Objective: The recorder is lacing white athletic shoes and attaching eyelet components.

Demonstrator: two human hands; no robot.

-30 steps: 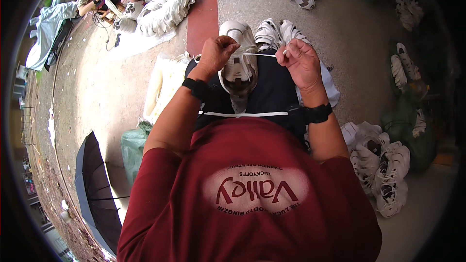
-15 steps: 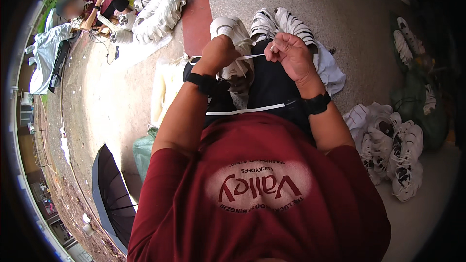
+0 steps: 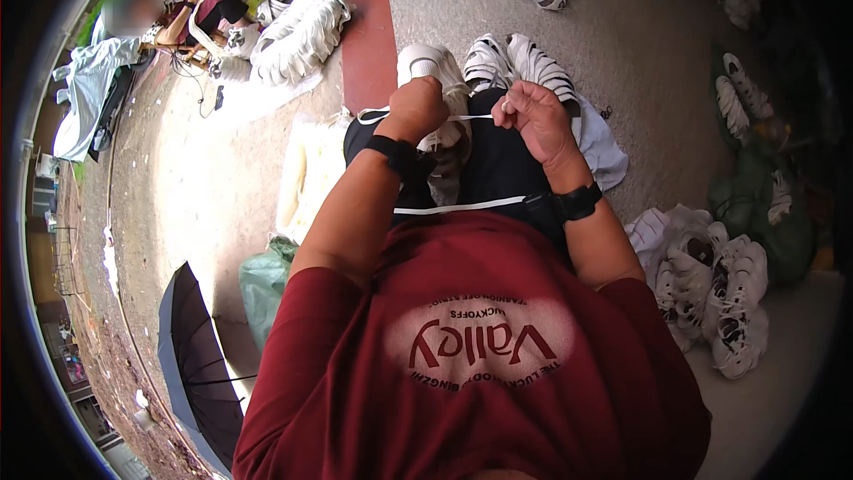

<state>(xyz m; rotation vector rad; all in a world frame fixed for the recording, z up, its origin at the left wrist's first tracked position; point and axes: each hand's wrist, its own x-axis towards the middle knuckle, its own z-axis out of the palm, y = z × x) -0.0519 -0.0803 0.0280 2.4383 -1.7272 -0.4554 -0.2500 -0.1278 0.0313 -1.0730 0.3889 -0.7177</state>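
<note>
A white shoelace (image 3: 471, 116) is stretched level between my two hands, over my lap. My left hand (image 3: 418, 108) is closed round one part of it, knuckles up. My right hand (image 3: 536, 114) pinches the other end between thumb and fingertips. Beneath and beyond my left hand a white shoe (image 3: 431, 62) rests between my dark-trousered legs, partly hidden by that hand. Two bundles of white shoe pieces with dark gaps, the nearer to my right hand being a striped bundle (image 3: 542, 64), lie just beyond my knees.
White shoes (image 3: 724, 293) are heaped on the floor at right. A dark umbrella (image 3: 200, 356) stands at lower left beside a green sack (image 3: 259, 293). At upper left another person sits by a long pile of white shoe parts (image 3: 302, 36). A white cloth (image 3: 602, 147) lies by my right leg.
The view has shifted slightly, so the scene sits a little lower. My hands still hold the lace taut, with my left hand turned somewhat and the right barely moved.
</note>
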